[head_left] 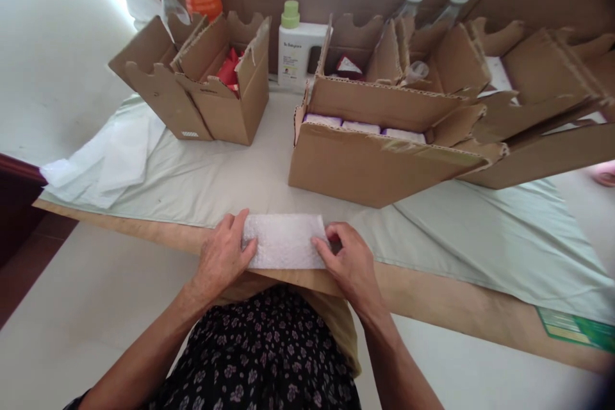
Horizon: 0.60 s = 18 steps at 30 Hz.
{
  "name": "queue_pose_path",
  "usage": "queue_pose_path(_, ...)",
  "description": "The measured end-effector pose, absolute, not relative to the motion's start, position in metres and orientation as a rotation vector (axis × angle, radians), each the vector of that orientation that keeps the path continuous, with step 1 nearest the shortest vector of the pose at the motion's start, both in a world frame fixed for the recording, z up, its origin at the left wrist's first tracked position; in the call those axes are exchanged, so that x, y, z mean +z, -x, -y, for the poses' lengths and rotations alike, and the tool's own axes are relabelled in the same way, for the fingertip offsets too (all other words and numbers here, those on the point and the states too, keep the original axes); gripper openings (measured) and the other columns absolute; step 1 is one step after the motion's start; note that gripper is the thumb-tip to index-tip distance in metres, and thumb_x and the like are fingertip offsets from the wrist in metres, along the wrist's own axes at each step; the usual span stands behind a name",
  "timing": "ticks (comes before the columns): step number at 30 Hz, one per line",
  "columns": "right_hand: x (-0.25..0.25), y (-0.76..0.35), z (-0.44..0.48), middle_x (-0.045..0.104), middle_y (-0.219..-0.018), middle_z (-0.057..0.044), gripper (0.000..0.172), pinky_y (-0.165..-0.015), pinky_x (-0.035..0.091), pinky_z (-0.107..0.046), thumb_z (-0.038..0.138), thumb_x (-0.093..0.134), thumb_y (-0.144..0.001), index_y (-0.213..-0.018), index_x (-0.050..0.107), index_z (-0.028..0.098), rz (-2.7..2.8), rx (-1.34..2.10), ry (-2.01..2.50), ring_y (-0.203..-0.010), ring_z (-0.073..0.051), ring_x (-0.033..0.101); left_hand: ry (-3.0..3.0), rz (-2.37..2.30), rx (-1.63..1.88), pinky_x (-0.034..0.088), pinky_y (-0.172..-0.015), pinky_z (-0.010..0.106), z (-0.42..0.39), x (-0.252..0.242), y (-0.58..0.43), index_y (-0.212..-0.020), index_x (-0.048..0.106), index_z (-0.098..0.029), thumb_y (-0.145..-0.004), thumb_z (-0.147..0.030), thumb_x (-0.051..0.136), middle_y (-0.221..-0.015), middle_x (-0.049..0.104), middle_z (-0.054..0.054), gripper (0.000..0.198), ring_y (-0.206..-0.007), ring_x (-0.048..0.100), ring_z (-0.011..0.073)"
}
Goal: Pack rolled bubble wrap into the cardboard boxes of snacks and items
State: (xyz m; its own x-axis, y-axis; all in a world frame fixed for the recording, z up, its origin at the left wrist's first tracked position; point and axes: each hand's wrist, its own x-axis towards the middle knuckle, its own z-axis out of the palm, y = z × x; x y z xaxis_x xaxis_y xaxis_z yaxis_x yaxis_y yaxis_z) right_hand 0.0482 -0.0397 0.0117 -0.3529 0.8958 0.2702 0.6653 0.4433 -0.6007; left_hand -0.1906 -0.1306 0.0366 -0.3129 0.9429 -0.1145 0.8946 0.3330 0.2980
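Note:
A flat, white bubble wrap pouch (286, 241) lies at the front edge of the cloth-covered table, its long side running left to right. My left hand (225, 250) grips its left end, thumb on top and fingers along the far corner. At the other end, my right hand (348, 256) pinches the right edge between thumb and curled fingers. Whether anything is inside the pouch cannot be made out. Just beyond it stands a long cardboard box (375, 170) with several white and purple packs (360, 127) in a row.
More bubble wrap pouches (125, 152) lie at the left. Behind them stand cut cardboard boxes (225, 109), one with red items (229, 69). A white detergent bottle (294, 54) with a green cap is at the back. Further open boxes (542, 77) line the right side.

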Motion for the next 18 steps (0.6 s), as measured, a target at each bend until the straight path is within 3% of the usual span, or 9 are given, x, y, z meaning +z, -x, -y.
queue_pose_path(3, 0.023, -0.049, 0.05, 0.073, -0.083, -0.001, 0.016, -0.06, 0.048, -0.026, 0.034, 0.061, -0.095, -0.084, 0.058, 0.023, 1.98, 0.791, 1.241, -0.064, -0.015, 0.063, -1.784, -2.251, 0.559, 0.053, -0.102, 0.048, 0.131, 0.04, 0.196, -0.145, 0.053, -0.015, -0.092, -0.032, 0.06, -0.125, 0.063, 0.017, 0.056, -0.117, 0.063, 0.0331)
queue_pose_path(6, 0.034, -0.048, 0.058, 0.074, -0.081, 0.001, 0.009, -0.06, 0.049, -0.025, 0.027, 0.063, -0.093, -0.086, 0.061, 0.023, 1.983, 0.77, 1.152, -0.061, -0.013, 0.061, -1.961, -1.991, 0.809, 0.041, -0.117, 0.052, 0.12, 0.053, 0.193, -0.148, 0.05, -0.017, -0.089, -0.038, 0.067, -0.147, 0.055, 0.019, 0.065, -0.14, 0.05, 0.0356)
queue_pose_path(8, 0.038, -0.046, 0.062, 0.075, -0.082, 0.001, 0.007, -0.064, 0.052, -0.025, 0.023, 0.062, -0.093, -0.085, 0.062, 0.024, 1.989, 0.704, 1.082, -0.065, -0.014, 0.064, -1.995, -1.756, 0.773, 0.04, -0.118, 0.051, 0.107, 0.062, 0.191, -0.144, 0.054, -0.02, -0.087, -0.04, 0.07, -0.145, 0.06, 0.016, 0.063, -0.14, 0.05, 0.0349)
queue_pose_path(10, 0.041, -0.046, 0.064, 0.075, -0.081, 0.001, 0.009, -0.067, 0.053, -0.025, 0.019, 0.063, -0.091, -0.084, 0.061, 0.024, 1.957, 0.67, 1.043, -0.068, -0.014, 0.066, -1.936, -1.596, 0.617, 0.047, -0.108, 0.046, 0.094, 0.069, 0.192, -0.125, 0.067, -0.022, -0.087, -0.039, 0.068, -0.124, 0.071, 0.011, 0.042, -0.124, 0.061, 0.0323)
queue_pose_path(12, 0.042, -0.05, 0.064, 0.075, -0.082, 0.002, 0.01, -0.068, 0.054, -0.024, 0.018, 0.066, -0.09, -0.083, 0.061, 0.024, 1.887, 0.67, 1.062, -0.07, -0.013, 0.067, -1.808, -1.549, 0.459, 0.052, -0.088, 0.037, 0.088, 0.073, 0.199, -0.098, 0.072, -0.021, -0.087, -0.037, 0.064, -0.095, 0.073, 0.006, 0.021, -0.096, 0.066, 0.0267)
queue_pose_path(14, 0.042, -0.058, 0.064, 0.074, -0.083, 0.002, 0.013, -0.069, 0.053, -0.023, 0.021, 0.069, -0.09, -0.081, 0.06, 0.023, 1.807, 0.7, 1.117, -0.07, -0.013, 0.066, -1.65, -1.566, 0.414, 0.047, -0.071, 0.031, 0.09, 0.072, 0.209, -0.082, 0.068, -0.02, -0.084, -0.036, 0.063, -0.078, 0.067, 0.001, 0.017, -0.077, 0.062, 0.0209)
queue_pose_path(18, 0.038, -0.074, 0.063, 0.066, -0.071, 0.004, 0.02, -0.064, 0.05, -0.023, 0.029, 0.073, -0.088, -0.075, 0.06, 0.023, 1.734, 0.802, 1.209, -0.064, -0.012, 0.06, -1.199, -1.5, 0.699, 0.043, -0.062, 0.026, 0.115, 0.055, 0.213, -0.079, 0.063, -0.02, -0.08, -0.04, 0.072, -0.075, 0.065, -0.001, 0.023, -0.069, 0.058, 0.0159)
